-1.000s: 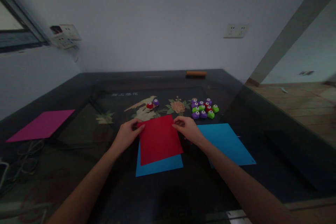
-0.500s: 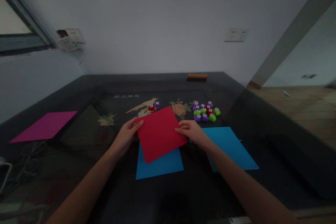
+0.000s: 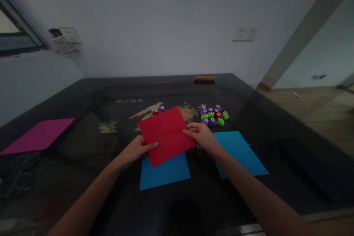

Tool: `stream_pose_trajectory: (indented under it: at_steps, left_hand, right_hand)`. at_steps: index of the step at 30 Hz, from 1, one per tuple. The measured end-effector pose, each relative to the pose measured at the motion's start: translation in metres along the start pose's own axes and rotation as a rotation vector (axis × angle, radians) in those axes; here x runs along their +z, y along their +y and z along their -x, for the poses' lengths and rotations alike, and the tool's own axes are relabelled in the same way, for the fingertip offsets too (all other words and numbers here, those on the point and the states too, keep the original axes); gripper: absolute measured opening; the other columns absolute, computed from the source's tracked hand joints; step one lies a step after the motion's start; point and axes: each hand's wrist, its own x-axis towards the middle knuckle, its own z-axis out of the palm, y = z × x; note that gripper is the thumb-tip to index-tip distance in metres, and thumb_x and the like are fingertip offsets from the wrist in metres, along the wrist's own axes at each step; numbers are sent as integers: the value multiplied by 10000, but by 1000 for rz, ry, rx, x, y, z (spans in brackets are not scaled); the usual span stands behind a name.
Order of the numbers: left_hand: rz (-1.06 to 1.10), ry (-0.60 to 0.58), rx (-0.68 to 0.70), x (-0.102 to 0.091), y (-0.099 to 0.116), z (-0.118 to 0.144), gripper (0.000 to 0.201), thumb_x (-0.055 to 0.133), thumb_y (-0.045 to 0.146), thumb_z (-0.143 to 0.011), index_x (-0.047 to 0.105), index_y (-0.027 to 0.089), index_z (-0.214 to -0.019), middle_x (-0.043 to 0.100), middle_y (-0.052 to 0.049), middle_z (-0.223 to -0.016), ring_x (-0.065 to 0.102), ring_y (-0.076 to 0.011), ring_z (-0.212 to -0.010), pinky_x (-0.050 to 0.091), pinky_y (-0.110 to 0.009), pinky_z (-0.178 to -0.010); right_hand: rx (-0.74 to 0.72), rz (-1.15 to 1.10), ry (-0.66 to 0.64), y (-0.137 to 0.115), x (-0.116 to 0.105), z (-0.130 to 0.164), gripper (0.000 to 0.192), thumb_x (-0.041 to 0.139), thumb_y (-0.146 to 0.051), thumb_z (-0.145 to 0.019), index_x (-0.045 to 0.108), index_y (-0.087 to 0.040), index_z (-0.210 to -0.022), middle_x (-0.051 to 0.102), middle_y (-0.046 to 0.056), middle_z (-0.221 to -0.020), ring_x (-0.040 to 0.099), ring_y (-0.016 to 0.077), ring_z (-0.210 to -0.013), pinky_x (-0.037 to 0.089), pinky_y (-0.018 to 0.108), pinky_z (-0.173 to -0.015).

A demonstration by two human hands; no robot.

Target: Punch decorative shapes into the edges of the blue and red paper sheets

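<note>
Left hand [image 3: 134, 150] pinching red sheet [image 3: 166, 131] by its left edge, thumb laid on top, fingers mostly hidden beneath. Right hand [image 3: 202, 135] nearly closed, thumb and fingertips gripping the right edge. Red sheet held askew over far part of blue sheet [image 3: 166, 174], near middle of tabletop [image 3: 125, 206].

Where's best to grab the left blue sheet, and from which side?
Probably pinch the blue sheet by its near edge, coming from your side: it lies flat with that edge uncovered, while the red sheet, held by the left hand and right hand, hides its far part.
</note>
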Motion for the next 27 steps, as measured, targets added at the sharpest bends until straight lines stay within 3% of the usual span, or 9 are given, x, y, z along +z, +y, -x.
stream_pose_trajectory:
  at_steps: [3,8,17,23,27]
  left_hand:
    - [77,-91,-48,-3,0,-1,341,659,479,-707,673,159,-824,717,-86,-802,659,-232,-692,497,-320,-578]
    - [163,-79,-68,-8,-4,-5,313,651,463,-742,678,175,-862,728,-68,-880,667,-225,-786,506,-313,-666]
    - [413,66,-76,-8,-9,-9,374,733,339,-699,652,155,-1015,719,-103,-979,680,-211,-774,530,-287,-646]
    - [595,242,-81,-11,-3,-11,138,680,172,-751,653,94,-862,706,-79,-707,618,-148,-491,472,-225,-436]
    - [695,380,-10,-13,-1,-13,70,593,104,-810,626,106,-872,700,-56,-753,638,-121,-568,505,-204,-513]
  right_hand:
    - [-12,-7,-2,-1,1,1,178,647,-347,-748,624,-174,-776,684,26,-754,616,154,-659,443,259,-580]
    - [-21,-19,20,2,0,-1,185,596,-352,-784,638,-171,-781,632,-8,-652,556,116,-550,394,226,-500]
    - [-95,84,15,2,-3,-5,225,509,-314,-841,604,-148,-723,652,21,-613,562,90,-495,351,188,-439]
    - [-79,95,43,7,-2,-6,254,494,-341,-840,641,-135,-822,649,21,-618,555,89,-490,335,185,-420]
    - [-100,127,47,10,-2,-13,257,504,-343,-825,644,-128,-804,646,22,-607,559,91,-486,354,189,-432]
